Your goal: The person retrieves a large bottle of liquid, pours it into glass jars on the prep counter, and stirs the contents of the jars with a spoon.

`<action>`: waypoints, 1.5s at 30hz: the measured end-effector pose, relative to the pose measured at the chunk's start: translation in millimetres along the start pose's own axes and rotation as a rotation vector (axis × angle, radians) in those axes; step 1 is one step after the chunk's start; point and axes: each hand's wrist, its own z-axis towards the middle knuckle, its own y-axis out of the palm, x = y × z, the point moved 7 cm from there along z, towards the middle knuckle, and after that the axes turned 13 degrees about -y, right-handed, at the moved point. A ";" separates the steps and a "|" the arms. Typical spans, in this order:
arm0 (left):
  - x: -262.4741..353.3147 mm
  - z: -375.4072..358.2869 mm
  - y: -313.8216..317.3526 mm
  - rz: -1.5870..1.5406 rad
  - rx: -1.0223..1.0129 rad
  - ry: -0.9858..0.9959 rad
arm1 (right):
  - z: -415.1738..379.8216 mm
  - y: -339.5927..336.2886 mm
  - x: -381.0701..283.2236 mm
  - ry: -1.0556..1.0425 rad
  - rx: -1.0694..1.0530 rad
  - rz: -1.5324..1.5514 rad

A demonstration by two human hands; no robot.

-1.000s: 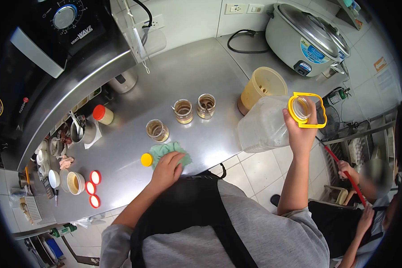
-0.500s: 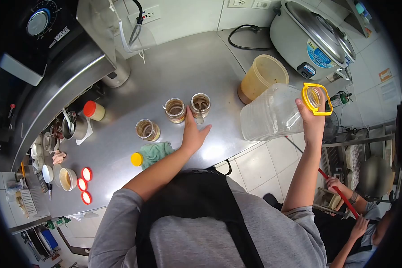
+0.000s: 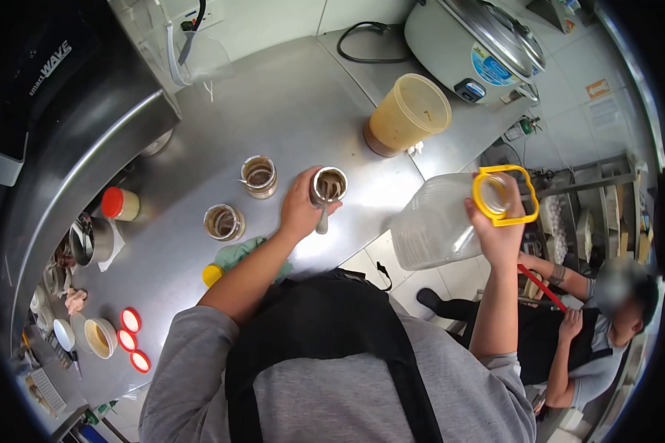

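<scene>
My left hand point(image 3: 301, 205) is wrapped round a glass jar point(image 3: 329, 184) with brown residue inside and a spoon point(image 3: 322, 220) at its rim. Two similar jars, one point(image 3: 258, 177) with a utensil in it and another point(image 3: 224, 222), stand to its left on the steel counter. My right hand point(image 3: 497, 229) grips the neck and yellow handle point(image 3: 528, 196) of a large clear plastic jug point(image 3: 434, 225), which is tilted beyond the counter's front edge. A green cloth point(image 3: 238, 255) and a yellow lid point(image 3: 212, 275) lie near my left forearm.
Behind the jug stands a yellowish tub point(image 3: 408, 118), with a rice cooker point(image 3: 469, 48) farther back. Red-rimmed lids point(image 3: 128, 340), a bowl point(image 3: 100, 337) and a red-lidded jar point(image 3: 120, 204) are at the left. A co-worker point(image 3: 569, 332) holds a red pole at the right.
My left hand has closed round the jar with the spoon. The jug has shifted lower and away from the tub. The view has moved, and more of the co-worker shows.
</scene>
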 end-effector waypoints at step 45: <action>-92.3 -220.3 -271.4 0.535 0.682 -0.358 | 6.6 196.0 -35.9 -0.485 -1.235 -0.820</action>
